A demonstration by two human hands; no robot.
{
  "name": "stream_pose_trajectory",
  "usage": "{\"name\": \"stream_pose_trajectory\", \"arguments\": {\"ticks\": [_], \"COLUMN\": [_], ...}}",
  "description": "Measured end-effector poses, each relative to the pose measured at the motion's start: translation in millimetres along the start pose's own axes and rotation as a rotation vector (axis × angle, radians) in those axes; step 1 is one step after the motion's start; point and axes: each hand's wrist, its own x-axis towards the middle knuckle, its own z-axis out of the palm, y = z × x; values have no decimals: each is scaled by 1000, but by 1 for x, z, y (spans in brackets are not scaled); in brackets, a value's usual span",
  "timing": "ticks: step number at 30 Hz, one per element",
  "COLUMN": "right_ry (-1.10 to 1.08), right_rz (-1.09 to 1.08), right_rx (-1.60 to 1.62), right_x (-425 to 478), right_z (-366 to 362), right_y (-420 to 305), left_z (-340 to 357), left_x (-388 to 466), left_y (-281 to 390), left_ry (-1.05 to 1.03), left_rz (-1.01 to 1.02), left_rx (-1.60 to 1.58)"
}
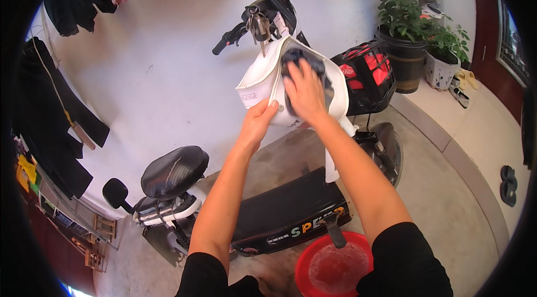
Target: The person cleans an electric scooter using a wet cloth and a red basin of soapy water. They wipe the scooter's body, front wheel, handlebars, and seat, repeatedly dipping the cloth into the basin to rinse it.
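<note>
In the head view a white bag (262, 62) with a raised flap sits at the front of an electric scooter (289, 209). My left hand (260, 118) pinches the bag's near edge, thumb on top beside a snap button. Inside the bag's opening, my right hand (306, 91) presses on a dark cloth (293, 58), fingers spread over it. The hand is slightly blurred, and the undersides of its fingers are hidden. Just beyond the flap hangs a bunch of keys (259, 30), close to the handlebar grip (224, 43).
A black basket (369, 106) holding red items adjoins the bag. Below the scooter's deck stands a red basin (302, 274) of sudsy water. Potted plants (398, 11) and shoes (460, 97) occupy the raised step. Dark clothes (54, 108) hang at left, near the scooter seat (174, 173) and mirror (115, 194).
</note>
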Motion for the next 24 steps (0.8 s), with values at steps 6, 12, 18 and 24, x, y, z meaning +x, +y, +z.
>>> {"name": "stream_pose_trajectory", "arguments": {"ticks": [6, 12, 18, 24], "right_ry": [39, -5, 128, 40], "right_rz": [-6, 163, 51, 67], "right_rx": [33, -75, 276, -287], "right_x": [-77, -99, -34, -63], "right_z": [17, 9, 30, 5], "right_y": [-15, 8, -31, 44], "left_z": [-18, 0, -4, 9], "left_x": [-6, -8, -6, -7], "left_y": [-12, -9, -18, -9], "left_ry": [41, 48, 81, 108], "left_rz": [-55, -36, 24, 38], "left_rx": [15, 1, -51, -78]}}
